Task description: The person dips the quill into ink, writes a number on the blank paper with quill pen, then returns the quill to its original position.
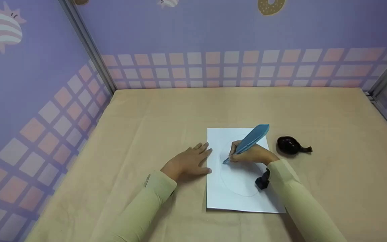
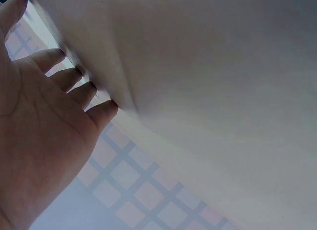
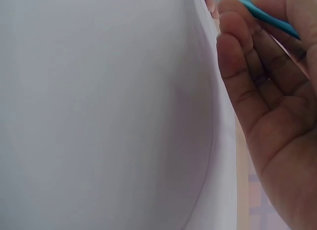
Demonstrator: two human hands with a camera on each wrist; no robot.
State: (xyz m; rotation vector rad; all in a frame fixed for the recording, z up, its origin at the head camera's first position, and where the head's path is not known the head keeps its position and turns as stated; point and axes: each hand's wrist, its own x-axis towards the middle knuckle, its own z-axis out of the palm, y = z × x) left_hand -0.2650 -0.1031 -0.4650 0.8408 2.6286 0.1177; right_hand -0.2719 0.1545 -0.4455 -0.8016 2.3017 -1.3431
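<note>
Purple checkered walls around a tan table (image 1: 146,111), left hand (image 1: 188,161) flat at the paper's (image 1: 237,201) 9 o'clock edge to pin it, right hand (image 1: 252,154) pinching a blue feather pen (image 1: 249,141) mid-sheet, tracing an oval.

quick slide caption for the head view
Right hand draws with a blue quill on paper; left hand flat beside it.

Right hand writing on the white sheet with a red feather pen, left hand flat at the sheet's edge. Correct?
Not quite: the feather pen is blue, not red, as the head view shows. The right hand does hold it on the white sheet, and the left hand lies flat at its edge.
</note>
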